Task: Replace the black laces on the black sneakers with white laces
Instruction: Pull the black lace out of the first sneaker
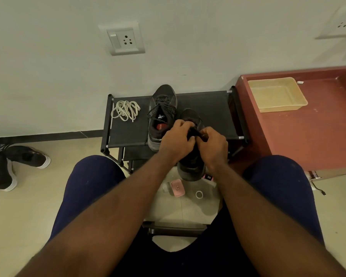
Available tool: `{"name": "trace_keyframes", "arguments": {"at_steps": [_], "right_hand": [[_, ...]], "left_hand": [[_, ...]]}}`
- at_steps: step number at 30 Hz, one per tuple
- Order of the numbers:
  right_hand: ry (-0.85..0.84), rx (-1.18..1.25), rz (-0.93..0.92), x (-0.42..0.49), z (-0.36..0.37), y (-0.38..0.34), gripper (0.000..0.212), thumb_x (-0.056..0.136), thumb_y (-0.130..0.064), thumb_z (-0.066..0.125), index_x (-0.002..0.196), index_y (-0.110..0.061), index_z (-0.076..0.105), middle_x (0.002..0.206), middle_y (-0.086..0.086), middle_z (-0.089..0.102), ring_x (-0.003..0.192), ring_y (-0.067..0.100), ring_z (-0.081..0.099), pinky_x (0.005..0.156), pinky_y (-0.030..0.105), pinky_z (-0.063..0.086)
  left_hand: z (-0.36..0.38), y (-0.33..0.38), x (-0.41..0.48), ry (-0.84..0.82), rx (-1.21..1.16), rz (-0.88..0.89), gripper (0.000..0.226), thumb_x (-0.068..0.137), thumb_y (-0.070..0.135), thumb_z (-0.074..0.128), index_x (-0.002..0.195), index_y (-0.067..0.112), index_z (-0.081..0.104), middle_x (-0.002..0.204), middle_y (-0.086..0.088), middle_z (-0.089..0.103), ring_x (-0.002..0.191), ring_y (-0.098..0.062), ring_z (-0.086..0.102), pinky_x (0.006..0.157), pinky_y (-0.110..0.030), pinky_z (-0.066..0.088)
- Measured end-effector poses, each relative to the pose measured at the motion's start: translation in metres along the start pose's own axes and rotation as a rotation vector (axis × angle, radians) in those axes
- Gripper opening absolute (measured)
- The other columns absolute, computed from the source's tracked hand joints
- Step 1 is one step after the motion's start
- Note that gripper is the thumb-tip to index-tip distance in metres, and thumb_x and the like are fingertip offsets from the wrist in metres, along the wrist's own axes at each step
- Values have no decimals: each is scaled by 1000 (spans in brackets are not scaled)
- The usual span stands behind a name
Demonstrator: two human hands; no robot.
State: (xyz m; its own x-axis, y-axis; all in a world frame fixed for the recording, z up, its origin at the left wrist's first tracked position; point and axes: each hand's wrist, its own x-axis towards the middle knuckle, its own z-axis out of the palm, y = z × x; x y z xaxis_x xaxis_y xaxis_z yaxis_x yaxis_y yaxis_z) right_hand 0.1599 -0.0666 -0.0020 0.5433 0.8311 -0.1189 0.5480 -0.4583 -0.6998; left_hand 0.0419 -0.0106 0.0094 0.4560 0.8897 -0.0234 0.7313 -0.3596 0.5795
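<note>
A black sneaker (191, 162) hangs partly over the front edge of a low black rack (214, 108), heel toward me. My left hand (177, 139) grips its tongue area. My right hand (215, 144) pinches a black lace (196, 133) over the same shoe. The second black sneaker (162, 114) stands on the rack just to the left, black laces threaded and loosened. A loose bundle of white laces (126, 109) lies at the rack's left end. My fingers hide most of the eyelets of the held shoe.
A reddish wooden cabinet (318, 132) with a beige tray (277, 94) stands right of the rack. Another pair of dark shoes (12, 164) lies on the floor at left. A pink case (177, 187) and a white ring (199, 194) lie between my knees.
</note>
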Motion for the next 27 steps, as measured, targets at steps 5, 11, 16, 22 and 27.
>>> {"name": "trace_keyframes", "arguments": {"at_steps": [5, 11, 16, 22, 27], "right_hand": [[-57, 12, -47, -1, -2, 1, 12, 89, -33, 66, 94, -22, 65, 90, -1, 69, 85, 20, 64, 77, 44, 58], [-19, 31, -22, 1, -1, 1, 8, 90, -32, 66, 90, -24, 65, 85, -4, 68, 81, 17, 64, 74, 37, 56], [-12, 8, -15, 3, -1, 1, 9, 90, -34, 66, 91, -25, 65, 87, -3, 68, 83, 18, 64, 73, 35, 54], [-35, 8, -12, 3, -1, 1, 13, 91, -33, 66, 99, -22, 67, 94, 0, 70, 87, 20, 65, 77, 40, 58], [-41, 21, -15, 2, -1, 4, 11, 92, -33, 66, 97, -23, 66, 91, -2, 69, 85, 17, 64, 72, 34, 55]], "left_hand": [[0, 5, 8, 21, 141, 21, 18, 98, 28, 54, 106, 12, 58, 109, -9, 55, 91, -31, 59, 79, -46, 50], [-1, -8, 0, 207, -631, -394, 16, 101, 20, 50, 85, 21, 51, 86, -9, 62, 81, -32, 69, 67, -48, 59], [-2, -5, -6, 172, -336, -155, 34, 93, 17, 59, 126, 19, 55, 124, -7, 59, 100, -27, 65, 90, -45, 54], [-5, 7, 4, -23, 208, -19, 30, 97, 30, 56, 124, 20, 61, 134, -6, 47, 107, -30, 60, 85, -43, 52], [1, 5, 6, 115, 37, -47, 15, 97, 24, 56, 97, 14, 67, 111, -3, 57, 91, -22, 60, 80, -42, 53]]}}
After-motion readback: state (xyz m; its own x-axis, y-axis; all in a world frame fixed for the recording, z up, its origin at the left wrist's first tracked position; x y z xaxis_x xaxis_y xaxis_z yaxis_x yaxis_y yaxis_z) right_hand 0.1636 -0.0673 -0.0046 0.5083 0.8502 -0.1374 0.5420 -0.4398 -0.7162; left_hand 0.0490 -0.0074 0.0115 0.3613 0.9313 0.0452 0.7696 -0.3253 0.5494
